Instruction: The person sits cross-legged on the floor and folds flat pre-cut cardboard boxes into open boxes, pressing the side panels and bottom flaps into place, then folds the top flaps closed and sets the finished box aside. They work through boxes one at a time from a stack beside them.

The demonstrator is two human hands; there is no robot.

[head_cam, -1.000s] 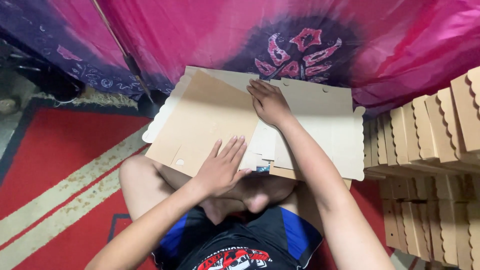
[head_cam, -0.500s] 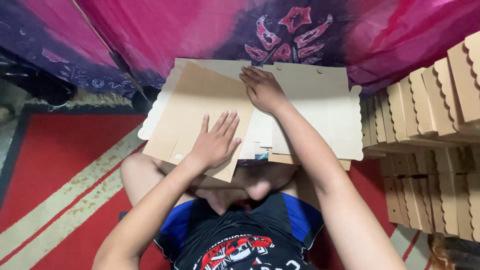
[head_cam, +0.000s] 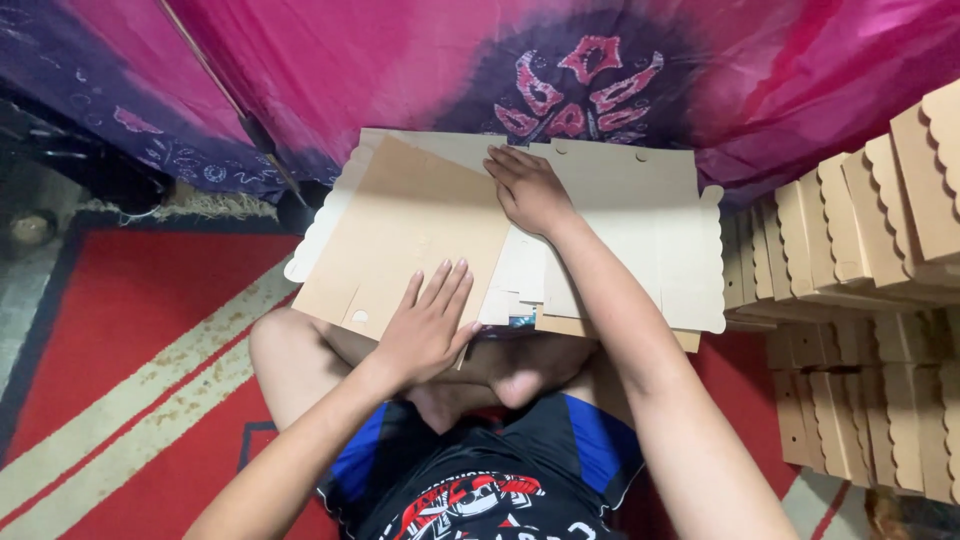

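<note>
You sat cross-legged on a red mat (head_cam: 130,330) with a flat cardboard box blank (head_cam: 620,230) resting across your lap, its scalloped edges pointing left and right. Your left hand (head_cam: 425,330) lay flat, fingers spread wide, on the near edge of the brown folded flap (head_cam: 410,230), gripping nothing. Your right hand (head_cam: 530,190) pressed open-palmed on the blank's far middle, where flap met pale panel. At least 2 stacks of finished scalloped boxes (head_cam: 860,250) stood just beside your right arm, though the frame cut them off. A pink and purple patterned cloth (head_cam: 500,60) hung behind the blank.
</note>
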